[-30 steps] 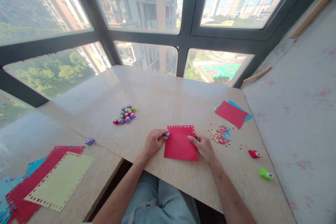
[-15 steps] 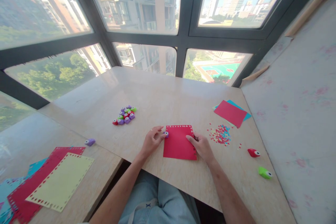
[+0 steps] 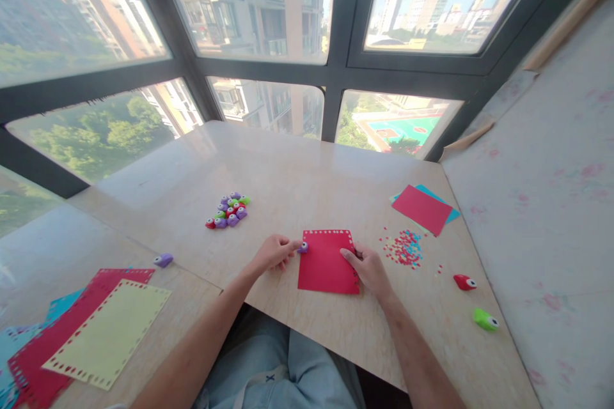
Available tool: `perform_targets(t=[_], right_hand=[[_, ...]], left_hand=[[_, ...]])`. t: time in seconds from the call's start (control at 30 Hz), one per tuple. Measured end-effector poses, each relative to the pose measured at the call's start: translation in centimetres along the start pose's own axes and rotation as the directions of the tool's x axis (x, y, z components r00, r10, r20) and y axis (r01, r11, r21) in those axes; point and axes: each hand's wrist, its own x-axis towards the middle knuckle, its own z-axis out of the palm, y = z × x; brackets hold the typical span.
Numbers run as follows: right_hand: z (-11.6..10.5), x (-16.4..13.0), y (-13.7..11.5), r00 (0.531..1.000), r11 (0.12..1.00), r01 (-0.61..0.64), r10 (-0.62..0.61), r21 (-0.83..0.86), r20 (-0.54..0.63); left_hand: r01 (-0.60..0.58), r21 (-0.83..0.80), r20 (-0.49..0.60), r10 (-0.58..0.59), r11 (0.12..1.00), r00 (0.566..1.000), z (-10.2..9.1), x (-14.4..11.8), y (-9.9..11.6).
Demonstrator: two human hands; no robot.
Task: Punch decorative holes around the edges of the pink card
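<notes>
At a stone-topped table (image 3: pixel 307 179) beneath a bank of windows, a person worked a red card sheet (image 3: pixel 326 263) lying flat near the table's near edge, its far and right borders already lined with small punched holes. The left hand (image 3: pixel 271 252), fingers curled, pinched a small purple punch (image 3: pixel 303 246) set against the sheet's far-left corner. The right hand (image 3: pixel 368 266) lay flat on the sheet's right edge, fingers spread loosely and closed around nothing, pinning the card to the surface. Just right of that hand, a scatter of red and blue paper chips (image 3: pixel 403 247) dotted the tabletop. Farther toward the right edge lay a red punch (image 3: pixel 464 282) and a green punch (image 3: pixel 485 319), well apart from the sheet. A cluster of spare punches (image 3: pixel 229 211) sat left of centre, and a red sheet over a blue one (image 3: pixel 422 207) rested near the far-right corner.
</notes>
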Motion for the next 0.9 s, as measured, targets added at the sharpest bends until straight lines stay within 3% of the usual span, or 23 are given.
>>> perform_targets(t=[0.27,0.57,0.9], right_hand=[[0.1,0.0,0.2,1.0,1.0,-0.002,0.002,-0.012,0.012],[0.1,0.0,0.2,0.999,0.999,-0.011,0.008,0.042,0.051],[0.1,0.0,0.4,0.999,1.0,0.001,-0.001,-0.021,0.038]], left_hand=[[0.051,0.018,0.14,-0.053,0.999,0.989,-0.6,1.2,1.4],[0.042,0.014,0.183,-0.044,0.999,0.982,-1.0,1.7,1.3],[0.02,-0.029,0.171,-0.015,0.999,0.985,-0.8,1.8,1.2]])
